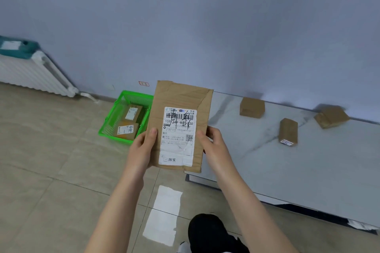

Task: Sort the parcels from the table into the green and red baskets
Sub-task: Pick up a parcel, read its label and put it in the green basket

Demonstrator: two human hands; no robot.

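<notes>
Head view: left hand and right hand grip one flat parcel by its lower sides, held up between the green basket and the table. Its label reads "159-169-B01-120", "B01", "淘宝" (handwriting crosses the barcode). Two labelled boxes lie in the basket, and three brown boxes sit on the table.

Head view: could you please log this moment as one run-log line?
left hand: holds flat parcel | right hand: holds same parcel | green basket: two boxes inside | table: three boxes on it

Both hands, left hand and right hand, grip flat parcel at frame center. Green basket left holds two parcels. Three boxes lie right on table.
</notes>
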